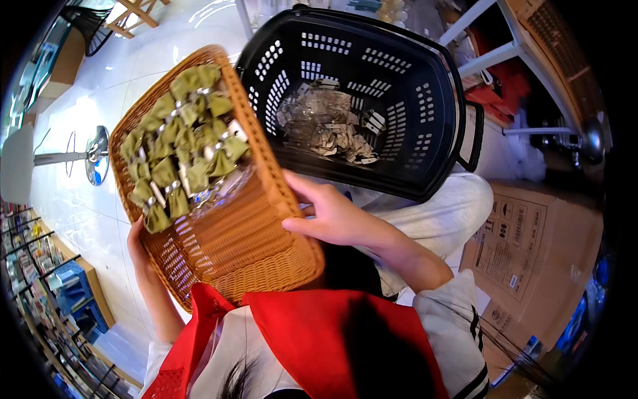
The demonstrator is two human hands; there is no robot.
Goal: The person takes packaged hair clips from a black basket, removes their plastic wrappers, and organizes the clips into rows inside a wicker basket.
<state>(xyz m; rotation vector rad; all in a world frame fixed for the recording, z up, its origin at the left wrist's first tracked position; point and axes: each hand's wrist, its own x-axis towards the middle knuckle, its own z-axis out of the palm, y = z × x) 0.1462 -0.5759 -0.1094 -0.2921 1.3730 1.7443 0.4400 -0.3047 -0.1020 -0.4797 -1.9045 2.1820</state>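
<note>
A shallow orange-brown woven basket (pixel 239 244) is held tilted in front of me. My left hand (pixel 140 247) grips its left rim, with the fingers partly hidden behind the wall. On the opposite side, my right hand (pixel 329 209) holds the right wall, thumb outside near the rim. Several olive-green fabric bows (pixel 182 129) with pale tags lie bunched in the upper part of the basket. Clear plastic wrapping (pixel 219 192) shows below them. Just beyond my right hand is a large black plastic basket (pixel 349 172) with slotted walls, holding crumpled clear packets (pixel 319 109) and pale tags (pixel 344 142).
A printed cardboard box (pixel 528 264) sits at the right, below a table frame with white metal legs (pixel 491 60). To the left, a round metal stand base (pixel 97 155) rests on the glossy tiled floor (pixel 94 209). Stocked shelves (pixel 55 289) line the lower left.
</note>
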